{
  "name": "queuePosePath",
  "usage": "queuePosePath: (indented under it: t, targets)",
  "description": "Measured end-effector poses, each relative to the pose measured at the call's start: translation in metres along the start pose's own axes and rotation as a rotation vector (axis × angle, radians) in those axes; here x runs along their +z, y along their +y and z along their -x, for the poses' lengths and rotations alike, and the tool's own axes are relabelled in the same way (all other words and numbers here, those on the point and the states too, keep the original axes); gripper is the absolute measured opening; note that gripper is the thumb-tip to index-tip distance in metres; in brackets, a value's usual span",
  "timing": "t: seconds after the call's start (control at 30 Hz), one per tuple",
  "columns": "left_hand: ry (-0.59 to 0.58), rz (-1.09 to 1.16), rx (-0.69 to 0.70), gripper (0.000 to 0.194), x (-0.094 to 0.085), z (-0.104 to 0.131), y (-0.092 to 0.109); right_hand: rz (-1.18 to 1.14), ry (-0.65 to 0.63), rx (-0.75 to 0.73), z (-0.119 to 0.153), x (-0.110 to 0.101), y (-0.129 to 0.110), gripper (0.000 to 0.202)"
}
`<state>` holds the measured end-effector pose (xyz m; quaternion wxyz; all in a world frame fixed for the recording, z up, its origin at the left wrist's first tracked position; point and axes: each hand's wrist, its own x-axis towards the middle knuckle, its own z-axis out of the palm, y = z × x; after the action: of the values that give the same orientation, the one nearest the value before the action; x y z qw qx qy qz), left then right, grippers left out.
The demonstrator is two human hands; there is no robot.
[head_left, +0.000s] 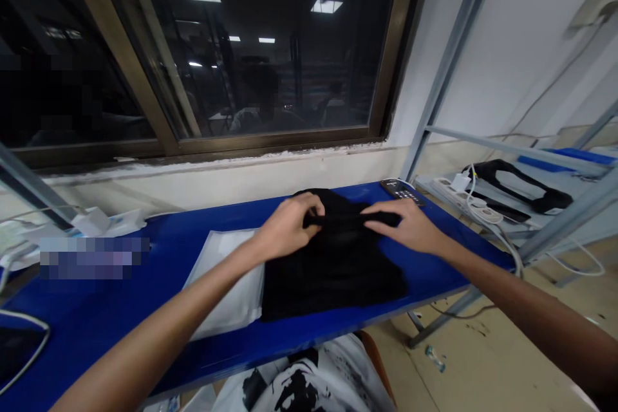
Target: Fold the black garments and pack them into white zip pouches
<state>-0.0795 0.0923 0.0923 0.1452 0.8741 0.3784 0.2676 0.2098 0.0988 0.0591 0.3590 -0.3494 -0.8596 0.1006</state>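
A black cloth garment (333,270) lies spread on the blue table, its exact kind hard to make out. My left hand (292,224) pinches its far part on the left, fingers curled round the fabric. On the right, my right hand (408,224) grips the same raised edge between thumb and fingers. Between the two hands the cloth forms a narrow band, lifted slightly. Partly under the garment's left side and my left forearm is a flat white translucent bag or sheet (226,299).
The blue table (168,264) stands below a dark window. A black remote or phone-like device (400,192) lies at its far right corner. White plugs and a power strip (109,224) sit at left; another power strip (468,199) with cables lies beyond the metal frame at right.
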Motion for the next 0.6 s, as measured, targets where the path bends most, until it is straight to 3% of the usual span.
queuePosePath:
  t: [0.1, 0.17, 0.23, 0.27, 0.37, 0.43, 0.5, 0.6]
  targets:
    - [-0.149, 0.315, -0.119, 0.014, -0.043, -0.015, 0.006, -0.154, 0.028, 0.135, -0.028, -0.020, -0.012, 0.032]
    - [-0.240, 0.413, -0.209, 0.021, -0.062, -0.028, 0.003, -0.206, 0.017, 0.155, -0.049, -0.024, -0.012, 0.038]
    - [-0.216, 0.367, -0.253, 0.021, -0.071, -0.042, -0.007, -0.194, 0.057, 0.143, -0.070, -0.021, -0.007, 0.038]
    - [-0.149, 0.283, -0.238, 0.018, -0.071, -0.049, -0.013, -0.167, 0.105, 0.133, -0.078, -0.019, -0.003, 0.036]
    - [0.199, -0.071, -0.112, 0.014, -0.059, -0.060, -0.025, -0.069, 0.276, 0.066, -0.088, -0.015, 0.004, 0.027]
    - [0.328, -0.270, -0.014, 0.022, -0.041, -0.052, -0.026, 0.004, 0.305, -0.058, -0.077, -0.014, 0.001, 0.019]
    - [0.261, -0.420, 0.076, 0.027, -0.016, -0.031, -0.022, 0.103, 0.192, -0.227, -0.053, -0.013, -0.005, 0.021]
    - [-0.097, -0.557, 0.213, 0.027, 0.026, 0.014, -0.017, 0.229, -0.211, -0.421, -0.009, -0.005, -0.013, 0.042]
